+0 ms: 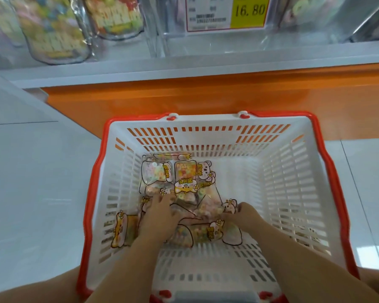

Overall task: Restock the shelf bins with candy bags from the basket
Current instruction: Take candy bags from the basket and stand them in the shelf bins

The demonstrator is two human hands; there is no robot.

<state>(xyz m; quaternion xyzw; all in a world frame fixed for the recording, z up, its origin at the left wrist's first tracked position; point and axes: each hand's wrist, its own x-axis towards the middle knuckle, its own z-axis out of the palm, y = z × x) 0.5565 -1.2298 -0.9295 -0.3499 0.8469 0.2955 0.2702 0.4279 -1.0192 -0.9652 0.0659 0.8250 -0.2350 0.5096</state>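
The basket (293,182) is open on top, so the way in from above is free. Inside, the right half of its floor, at centre right of the frame, is bare, and also the strip at lower centre. The candy bags (184,182) fill the centre left, with the left hand (160,217) and right hand (245,215) among them. Slotted walls close all four sides. Across the upper frame the shelf edge (184,68) sticks out over the basket's far side.

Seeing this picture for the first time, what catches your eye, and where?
The white basket with its red rim fills the middle, before an orange shelf base. Inside it, the left hand and right hand reach into a heap of cartoon-printed candy bags. Top centre, a yellow price tag reads 16.80.
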